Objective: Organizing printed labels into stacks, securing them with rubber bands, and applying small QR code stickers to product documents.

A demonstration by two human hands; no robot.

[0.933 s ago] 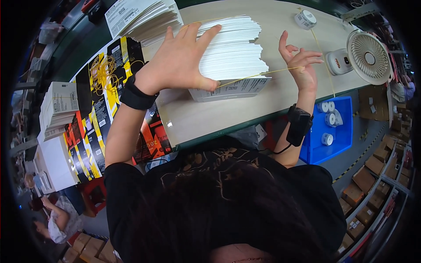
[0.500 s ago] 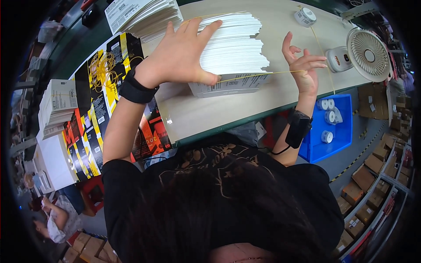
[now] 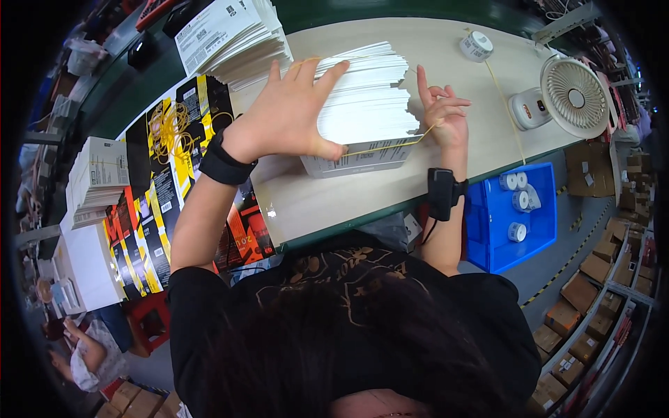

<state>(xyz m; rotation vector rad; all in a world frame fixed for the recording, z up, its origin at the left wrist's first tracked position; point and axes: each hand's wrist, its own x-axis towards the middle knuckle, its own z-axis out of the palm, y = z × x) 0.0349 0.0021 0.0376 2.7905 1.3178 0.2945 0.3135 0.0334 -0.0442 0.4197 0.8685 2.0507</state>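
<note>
A thick stack of flattened white cartons [image 3: 369, 101] stands on edge on the table. My left hand [image 3: 289, 115] spans its left end, thumb at the near face and spread fingers toward the far side. A yellow rubber band [image 3: 387, 147] runs from my left thumb along the near face to my right hand [image 3: 446, 115]. This hand is just off the stack's right end with the band hooked on it, some fingers curled and the index finger raised. Part of the band at the far side is thin and hard to make out.
A second carton stack [image 3: 233, 38] stands at the back left, another [image 3: 97, 177] at far left. Loose rubber bands [image 3: 171, 129] lie on printed sheets. A label roll [image 3: 477, 47] and white fan [image 3: 575, 97] are at right; a blue bin [image 3: 495, 251] holds several rolls.
My right hand has moved left to the stack's right end, and the stretched span of rubber band has shortened. My left hand keeps its hold on the stack.
</note>
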